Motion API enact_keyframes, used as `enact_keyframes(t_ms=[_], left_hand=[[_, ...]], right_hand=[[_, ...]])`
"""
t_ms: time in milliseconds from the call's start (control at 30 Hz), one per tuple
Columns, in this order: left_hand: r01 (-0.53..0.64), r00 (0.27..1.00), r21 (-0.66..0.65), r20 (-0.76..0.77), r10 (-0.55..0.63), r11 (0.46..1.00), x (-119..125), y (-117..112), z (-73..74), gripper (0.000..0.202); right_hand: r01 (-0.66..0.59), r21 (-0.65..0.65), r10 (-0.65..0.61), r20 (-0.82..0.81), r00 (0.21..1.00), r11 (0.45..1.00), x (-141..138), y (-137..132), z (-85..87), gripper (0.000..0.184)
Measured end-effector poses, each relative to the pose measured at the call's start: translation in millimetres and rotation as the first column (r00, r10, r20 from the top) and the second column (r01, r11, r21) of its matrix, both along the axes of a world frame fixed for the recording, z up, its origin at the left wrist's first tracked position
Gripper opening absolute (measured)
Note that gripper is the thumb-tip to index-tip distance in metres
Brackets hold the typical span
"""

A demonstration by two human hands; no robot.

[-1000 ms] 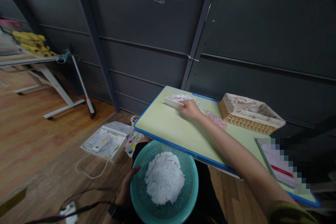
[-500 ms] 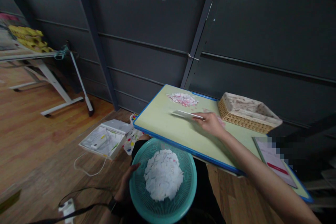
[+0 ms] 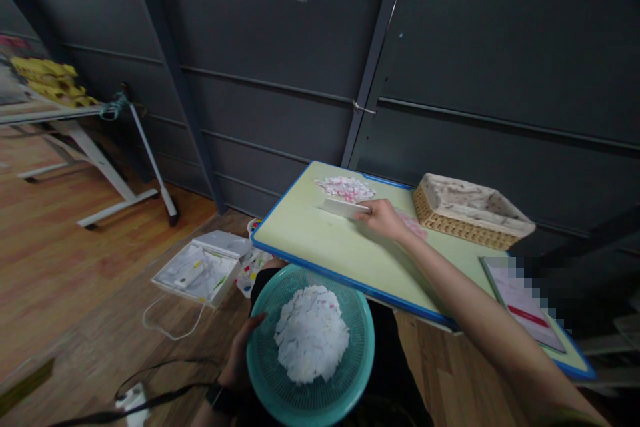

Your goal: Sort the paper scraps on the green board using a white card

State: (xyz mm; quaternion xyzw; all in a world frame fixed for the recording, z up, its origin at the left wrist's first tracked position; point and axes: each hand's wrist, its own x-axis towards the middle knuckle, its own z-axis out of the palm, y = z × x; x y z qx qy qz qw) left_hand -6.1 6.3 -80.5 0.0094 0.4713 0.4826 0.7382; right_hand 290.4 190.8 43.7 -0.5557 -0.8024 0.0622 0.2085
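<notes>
Crosswise, a white scraper (image 3: pixel 343 207) is held by the right hand (image 3: pixel 385 219), its near end clamped between thumb and fingers. Its long axis is run leftward and slightly away from the grip, the free end pointed toward the table's left edge, and the broad face is turned toward the wearer. Whether the lower edge is pressed to the surface cannot be told.

Just beyond the blade, a heap of pink and white scraps (image 3: pixel 346 188) is spread near the far edge. Open surface is left between the grip and the near blue edge; to the right of the grip, room is limited by a lined basket (image 3: pixel 470 207), and a pink patch (image 3: pixel 414 224) is seen beside the wrist.

Below the grip, the rim of a green colander (image 3: pixel 367 353) is clasped by the left hand (image 3: pixel 243 350); white flakes (image 3: pixel 313 333) are heaped inside. The pale yellow-green table (image 3: pixel 310 233) is bordered in blue and backed by a dark panelled wall (image 3: pixel 275 33); wood-look flooring (image 3: pixel 60 300) is laid below.
</notes>
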Motion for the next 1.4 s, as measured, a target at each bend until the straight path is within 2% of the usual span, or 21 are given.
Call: enact_keyframes(t_ms=[67, 200, 267, 367, 467, 633, 700, 767, 833, 900, 1000, 1100, 1167, 1233, 1400], left_hand=[[-0.004, 1.000, 0.003, 0.019, 0.004, 1.000, 0.3, -0.1, 1.0, 0.036], [0.003, 1.000, 0.012, 0.019, -0.003, 1.000, 0.6, -0.9, 2.8, 0.032], [0.018, 1.000, 0.010, 0.000, -0.018, 1.000, 0.8, -1.3, 4.3, 0.028], [0.040, 0.999, -0.015, -0.025, -0.040, 0.999, 1.1, -1.6, 6.5, 0.026], [0.036, 0.999, -0.018, -0.021, -0.036, 0.999, 0.9, -1.9, 6.0, 0.020], [0.002, 1.000, 0.009, 0.006, -0.002, 1.000, -0.1, -2.6, 3.6, 0.017], [-0.023, 1.000, -0.002, 0.010, 0.023, 1.000, -0.3, -2.7, 3.5, 0.018], [-0.038, 0.999, -0.004, 0.014, 0.038, 0.999, -0.5, -2.5, 2.7, 0.018], [-0.018, 1.000, 0.011, 0.025, 0.018, 1.000, -0.7, -1.8, 0.9, 0.016], [0.017, 1.000, 0.022, 0.023, -0.018, 1.000, -1.1, -0.7, -1.0, 0.015], [0.030, 0.999, 0.033, -0.024, -0.029, 0.999, -1.3, 0.8, -1.5, 0.015], [0.018, 0.997, 0.023, -0.072, -0.016, 1.000, -1.3, 1.3, 0.5, 0.016], [0.011, 0.995, 0.007, -0.098, -0.010, 1.000, -1.8, 1.0, 1.5, 0.017], [-0.003, 0.993, 0.015, -0.122, 0.005, 1.000, -2.7, 0.7, 1.3, 0.014], [0.011, 0.987, 0.019, -0.158, -0.008, 1.000, -4.2, 1.8, 0.3, 0.006]], right_hand=[[-0.037, -0.013, 0.036, -0.069, 0.997, 0.999, 2.9, -1.1, 0.7, 0.025], [0.020, 0.054, -0.011, -0.164, 0.986, 0.998, -4.0, 9.8, -0.7, 0.027], [0.032, 0.087, -0.016, -0.175, 0.984, 0.996, -12.8, 18.4, -3.0, 0.026], [0.004, 0.062, 0.004, -0.125, 0.992, 0.998, -24.4, 22.3, -7.0, 0.024], [-0.036, 0.013, 0.037, -0.110, 0.993, 0.999, -25.7, 8.2, -9.3, 0.023], [-0.068, -0.075, 0.057, -0.143, 0.988, 0.995, -7.4, -32.4, -5.9, 0.026], [-0.054, -0.066, 0.046, -0.121, 0.992, 0.996, -2.2, -44.4, -3.0, 0.028], [-0.016, 0.006, 0.016, -0.083, 0.996, 1.000, -4.6, -54.3, -0.3, 0.029], [0.007, 0.106, -0.004, -0.023, 1.000, 0.994, -18.0, -64.8, 0.9, 0.032], [-0.057, 0.164, 0.046, 0.071, 0.996, 0.985, -42.6, -77.0, -0.2, 0.037], [-0.272, 0.093, 0.238, 0.275, 0.932, 0.958, -91.0, -93.4, -5.1, 0.044], [-0.333, 0.017, 0.296, 0.417, 0.859, 0.943, -131.9, -98.0, -9.5, 0.039], [-0.290, 0.029, 0.247, 0.446, 0.860, 0.957, -145.0, -93.7, -10.2, 0.038], [-0.224, 0.037, 0.184, 0.449, 0.875, 0.974, -145.3, -86.0, -9.1, 0.039], [-0.028, 0.063, -0.005, 0.464, 0.886, 0.998, -108.1, -69.0, -6.0, 0.039]])
